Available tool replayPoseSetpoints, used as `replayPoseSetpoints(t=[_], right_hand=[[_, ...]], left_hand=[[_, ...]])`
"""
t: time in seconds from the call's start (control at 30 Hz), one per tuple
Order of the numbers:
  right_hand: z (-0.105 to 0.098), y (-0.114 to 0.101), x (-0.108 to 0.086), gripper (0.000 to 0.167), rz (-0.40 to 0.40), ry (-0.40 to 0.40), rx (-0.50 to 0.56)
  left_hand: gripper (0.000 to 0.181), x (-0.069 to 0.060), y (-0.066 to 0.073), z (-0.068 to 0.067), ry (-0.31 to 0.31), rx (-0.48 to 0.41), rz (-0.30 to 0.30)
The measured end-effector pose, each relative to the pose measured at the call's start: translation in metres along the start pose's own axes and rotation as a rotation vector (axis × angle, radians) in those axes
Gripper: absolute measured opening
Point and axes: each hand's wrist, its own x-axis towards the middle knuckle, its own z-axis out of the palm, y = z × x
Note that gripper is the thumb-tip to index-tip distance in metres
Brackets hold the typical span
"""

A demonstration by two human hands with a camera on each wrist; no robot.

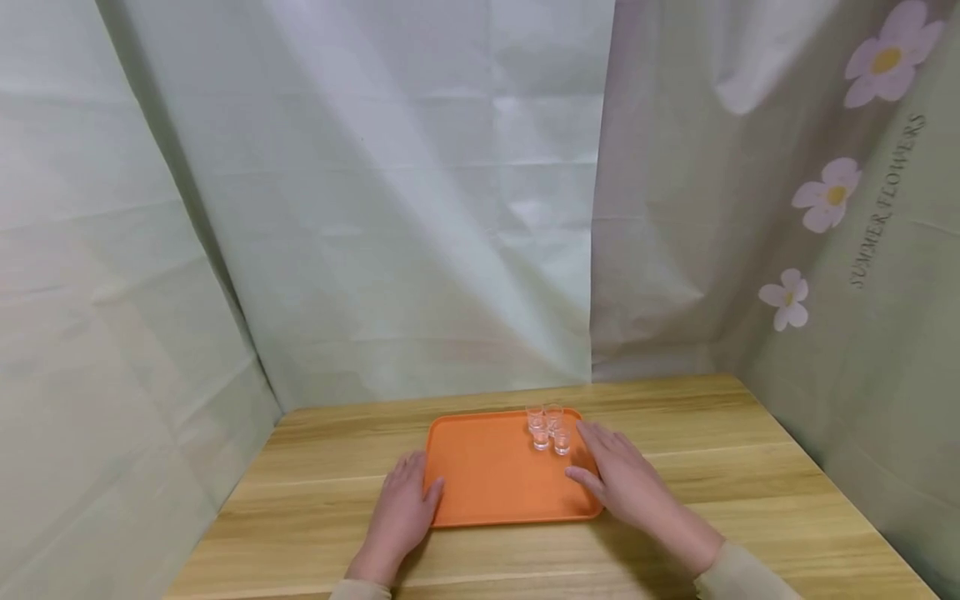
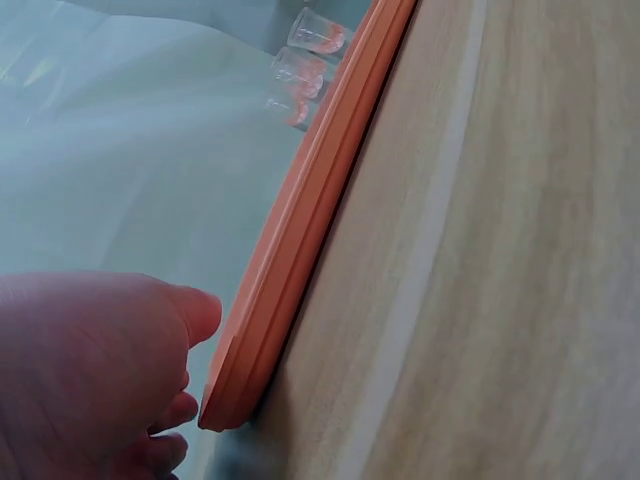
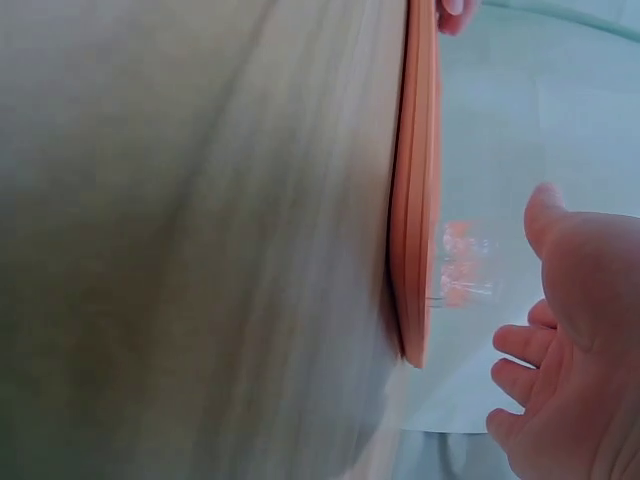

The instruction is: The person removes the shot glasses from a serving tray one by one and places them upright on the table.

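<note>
An orange tray [image 1: 495,475] lies flat on the wooden table. Several small clear shot glasses [image 1: 542,438] stand grouped near its far right corner. At the tray's left edge is my left hand [image 1: 401,507], its thumb by the rim and its fingers extended along the outside; firm contact is hard to tell. My right hand [image 1: 626,479] hovers by the right edge, close to the glasses, its fingers loosely spread and holding nothing. The right wrist view shows a gap between this hand [image 3: 575,330] and the tray [image 3: 415,200].
The wooden table [image 1: 300,500] reaches past the tray on all sides. Pale fabric curtains [image 1: 420,208] hang behind and on both sides of the table, the right one printed with flowers and lettering.
</note>
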Motion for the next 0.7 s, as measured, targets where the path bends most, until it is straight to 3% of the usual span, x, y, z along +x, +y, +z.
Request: replayPoseSetpoints(t=[0.3, 0.7], right_hand=[[0.005, 0.003, 0.016, 0.076, 0.034, 0.028, 0.020], [0.017, 0.013, 0.038, 0.067, 0.231, 0.027, 0.294]], left_hand=[[0.052, -0.005, -0.006, 0.005, 0.011, 0.011, -0.016], [0.047, -0.010, -0.008, 0.007, 0.007, 0.023, -0.010]])
